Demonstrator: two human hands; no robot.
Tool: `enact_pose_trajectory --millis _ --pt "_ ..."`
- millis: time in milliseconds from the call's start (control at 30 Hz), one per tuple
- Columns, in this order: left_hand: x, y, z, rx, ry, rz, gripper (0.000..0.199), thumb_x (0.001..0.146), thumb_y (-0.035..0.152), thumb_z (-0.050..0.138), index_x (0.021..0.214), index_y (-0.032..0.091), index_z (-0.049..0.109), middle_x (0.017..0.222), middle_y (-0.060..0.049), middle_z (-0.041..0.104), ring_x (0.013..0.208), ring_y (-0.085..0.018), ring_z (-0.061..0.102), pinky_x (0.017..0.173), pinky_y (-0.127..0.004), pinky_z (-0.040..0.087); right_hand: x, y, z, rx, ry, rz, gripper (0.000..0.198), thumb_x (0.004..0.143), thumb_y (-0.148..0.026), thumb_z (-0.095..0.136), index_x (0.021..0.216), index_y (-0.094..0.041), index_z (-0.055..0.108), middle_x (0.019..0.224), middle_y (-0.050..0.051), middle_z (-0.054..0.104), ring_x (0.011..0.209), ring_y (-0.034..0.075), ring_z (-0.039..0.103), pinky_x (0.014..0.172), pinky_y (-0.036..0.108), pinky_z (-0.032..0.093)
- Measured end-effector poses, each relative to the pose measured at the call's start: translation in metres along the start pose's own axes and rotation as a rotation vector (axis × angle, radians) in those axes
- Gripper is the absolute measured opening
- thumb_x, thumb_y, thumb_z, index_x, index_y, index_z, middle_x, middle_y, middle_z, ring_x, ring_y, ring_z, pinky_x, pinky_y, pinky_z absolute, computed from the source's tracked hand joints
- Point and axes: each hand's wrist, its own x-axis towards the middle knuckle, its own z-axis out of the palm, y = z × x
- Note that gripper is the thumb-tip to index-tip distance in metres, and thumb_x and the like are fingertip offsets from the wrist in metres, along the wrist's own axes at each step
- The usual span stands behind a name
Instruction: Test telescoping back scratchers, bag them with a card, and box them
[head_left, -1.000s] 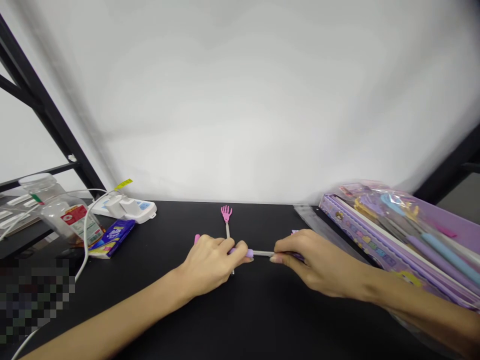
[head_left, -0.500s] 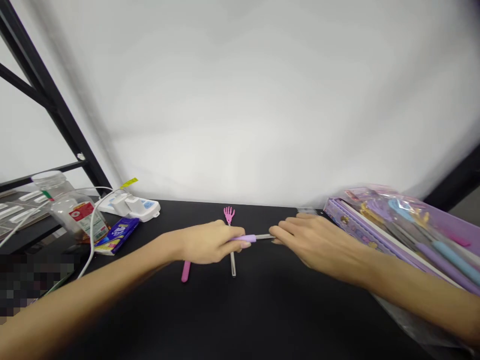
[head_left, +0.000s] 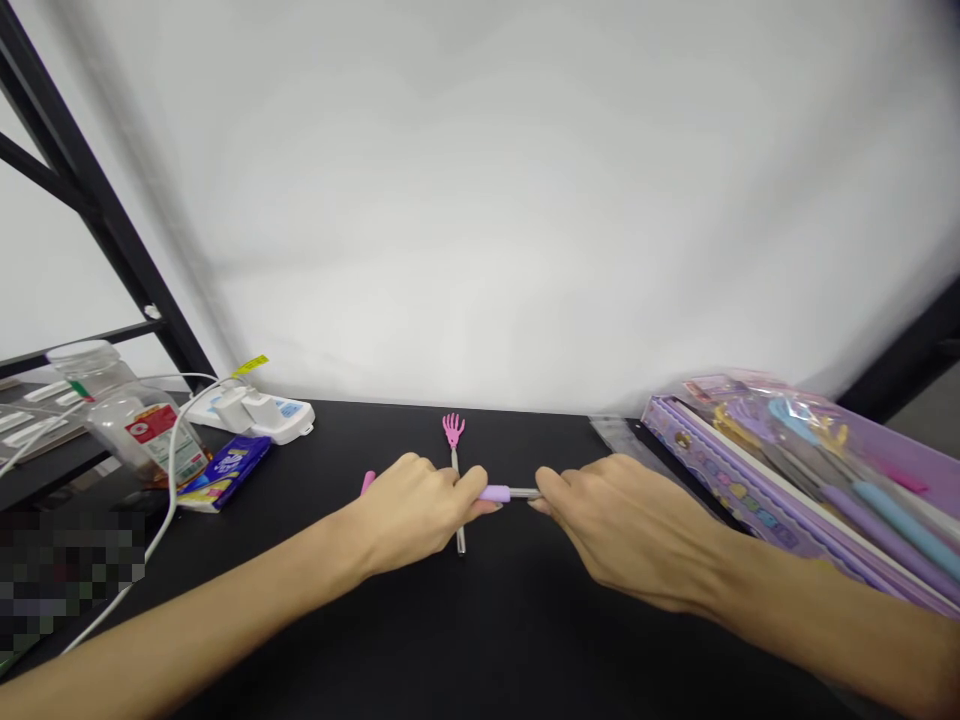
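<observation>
My left hand (head_left: 431,503) is closed around the lilac handle (head_left: 495,493) of a back scratcher, held level above the black table. My right hand (head_left: 611,515) is closed on the slim metal rod (head_left: 523,493) that comes out of that handle. A short stretch of the rod shows between the hands; its far end is hidden in my right hand. Behind my left fingers, a pink hand-shaped scratcher head (head_left: 453,430) on a silver rod (head_left: 461,540) lies on the table. A pink handle (head_left: 367,482) is mostly covered by my left hand.
At right, a purple patterned box (head_left: 720,480) holds several bagged back scratchers (head_left: 862,500). A clear plastic sleeve (head_left: 622,436) lies beside it. To the left are a white power strip (head_left: 292,420), a blue packet (head_left: 229,470), a clear jar (head_left: 135,430) and a white cable (head_left: 172,470).
Both hands have come slightly lower in view, still on the lilac back scratcher. My right fingers have curled more tightly round the rod. The pink handle's upper end shows now instead of its lower end.
</observation>
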Motion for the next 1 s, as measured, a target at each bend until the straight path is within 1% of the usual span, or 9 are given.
enact_pose_trajectory --millis 167,267,467,600,733,800,867,933,1000 --pt "0.001 0.003 0.013 0.18 0.251 0.03 0.034 0.106 0.035 0.021 0.087 0.019 0.044 0.056 0.003 0.057 0.04 -0.018 0.057 0.043 -0.031 0.013 0.0 -0.002 -0.003 -0.001 -0.089 0.035 0.031 0.102 -0.028 0.033 0.077 -0.021 0.05 0.055 0.003 0.063 0.04 0.019 0.051 0.051 0.035 0.01" --pt "0.002 0.004 0.015 0.238 0.336 0.055 0.034 0.106 0.035 0.023 0.084 0.019 0.043 0.053 0.004 0.053 0.038 -0.016 0.055 0.042 -0.032 0.012 0.002 -0.005 -0.006 0.05 -0.186 0.072 0.034 0.102 -0.029 0.029 0.076 -0.021 0.05 0.055 0.004 0.062 0.042 0.02 0.052 0.05 0.034 0.011" --pt "0.003 0.003 0.014 0.307 0.332 0.082 0.034 0.106 0.035 0.025 0.082 0.019 0.042 0.052 0.004 0.051 0.037 -0.017 0.055 0.041 -0.03 0.014 0.009 -0.005 -0.012 0.319 -0.358 0.161 0.041 0.103 -0.035 0.024 0.07 -0.022 0.046 0.058 0.003 0.057 0.047 0.017 0.048 0.049 0.032 0.018" --pt "0.004 0.005 0.018 0.316 0.36 0.093 0.033 0.106 0.035 0.029 0.081 0.018 0.044 0.052 0.003 0.05 0.038 -0.016 0.055 0.041 -0.03 0.016 0.013 0.001 -0.011 0.568 -0.456 0.177 0.046 0.103 -0.041 0.023 0.066 -0.021 0.041 0.06 0.001 0.053 0.052 0.014 0.043 0.053 0.03 0.027" --pt "0.009 0.006 0.02 0.309 0.372 0.099 0.033 0.105 0.033 0.03 0.081 0.017 0.045 0.053 0.003 0.051 0.04 -0.016 0.056 0.041 -0.029 0.018 0.019 0.009 -0.008 0.734 -0.534 0.202 0.048 0.102 -0.047 0.024 0.064 -0.02 0.035 0.062 0.001 0.05 0.055 0.013 0.043 0.054 0.028 0.031" --pt "0.013 0.004 0.016 0.286 0.339 0.088 0.032 0.105 0.032 0.03 0.084 0.017 0.047 0.055 0.002 0.052 0.043 -0.017 0.058 0.042 -0.029 0.017 0.021 0.015 -0.006 0.745 -0.521 0.199 0.048 0.102 -0.048 0.024 0.065 -0.02 0.035 0.062 0.0 0.049 0.054 0.012 0.042 0.053 0.027 0.03" --pt "0.016 0.0 0.006 0.21 0.231 0.059 0.027 0.105 0.032 0.03 0.091 0.017 0.049 0.059 0.001 0.056 0.046 -0.017 0.058 0.043 -0.028 0.017 0.022 0.02 -0.003 0.668 -0.456 0.152 0.045 0.103 -0.045 0.025 0.068 -0.02 0.04 0.061 -0.001 0.05 0.053 0.012 0.043 0.053 0.027 0.029" --pt "0.017 -0.007 -0.008 0.011 0.072 -0.007 0.024 0.105 0.034 0.032 0.098 0.019 0.05 0.063 0.002 0.058 0.048 -0.016 0.057 0.044 -0.027 0.02 0.021 0.024 0.0 0.464 -0.32 0.081 0.038 0.104 -0.039 0.028 0.076 -0.02 0.046 0.063 0.0 0.055 0.052 0.013 0.047 0.053 0.028 0.026" --pt "0.017 -0.014 -0.02 -0.312 -0.093 -0.045 0.028 0.105 0.038 0.03 0.098 0.02 0.051 0.067 0.003 0.059 0.051 -0.013 0.055 0.046 -0.025 0.028 0.02 0.026 0.002 0.179 -0.141 0.017 0.028 0.103 -0.03 0.032 0.083 -0.02 0.05 0.07 0.003 0.06 0.056 0.015 0.052 0.055 0.029 0.024"
